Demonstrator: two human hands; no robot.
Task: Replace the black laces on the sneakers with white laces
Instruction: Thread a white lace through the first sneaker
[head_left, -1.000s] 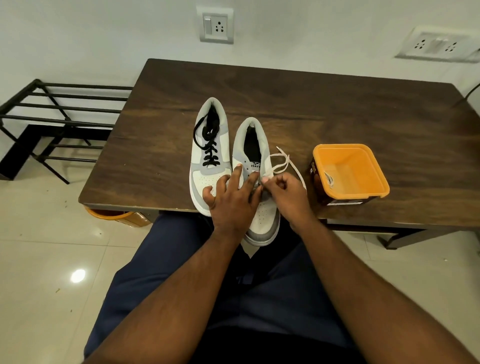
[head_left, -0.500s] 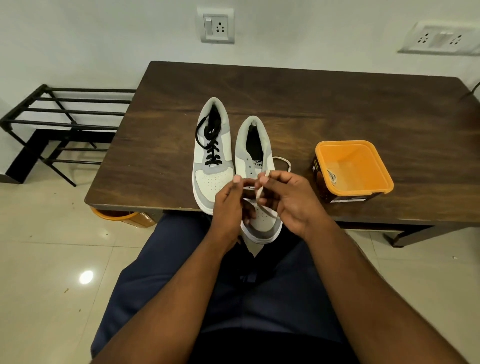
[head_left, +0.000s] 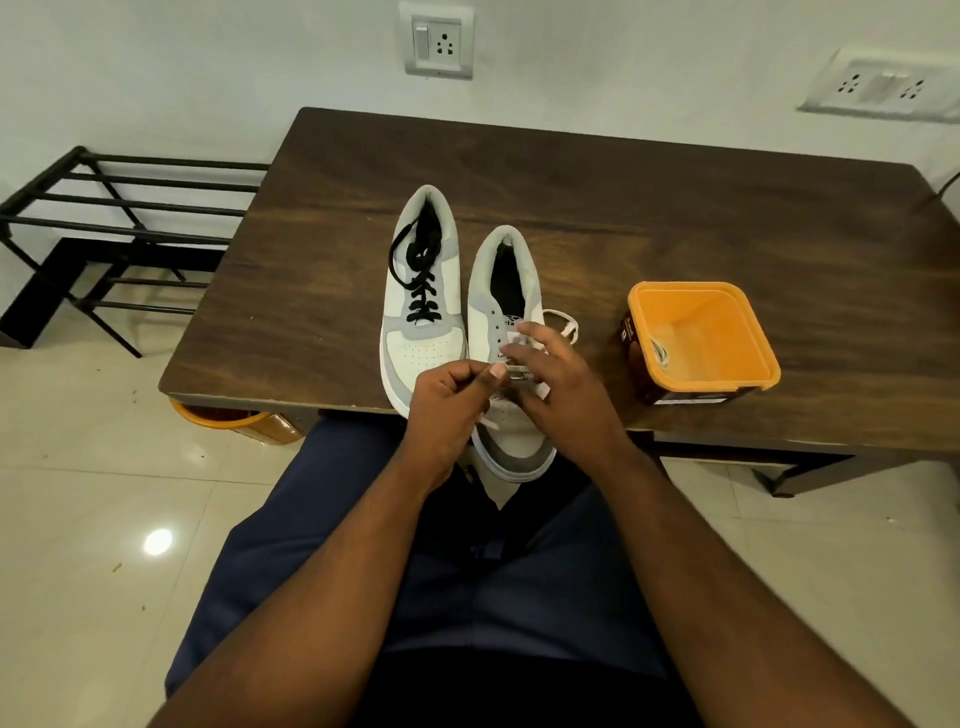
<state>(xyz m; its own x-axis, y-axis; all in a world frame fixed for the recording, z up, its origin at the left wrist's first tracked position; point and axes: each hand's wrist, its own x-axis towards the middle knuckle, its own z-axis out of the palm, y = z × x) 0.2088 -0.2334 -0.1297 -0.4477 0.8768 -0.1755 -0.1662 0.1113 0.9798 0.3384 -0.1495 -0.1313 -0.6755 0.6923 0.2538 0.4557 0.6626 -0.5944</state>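
Note:
Two grey-and-white sneakers stand side by side at the table's near edge. The left sneaker carries a black lace. The right sneaker has no black lace; its toe hangs over the table edge. A white lace runs from its lower eyelets, with a loop lying on the table to the right of the shoe. My left hand pinches one end of the white lace over the toe box. My right hand holds the lace beside it, its fingers spread over the eyelets.
An orange-rimmed brown tub stands on the dark wooden table to the right, something white inside. A black metal rack stands on the floor at left. An orange bucket sits under the table's near-left corner.
My left hand has lifted off the shoe's toe and now pinches the white lace. My right hand has moved forward over the eyelets, and its fingers have spread.

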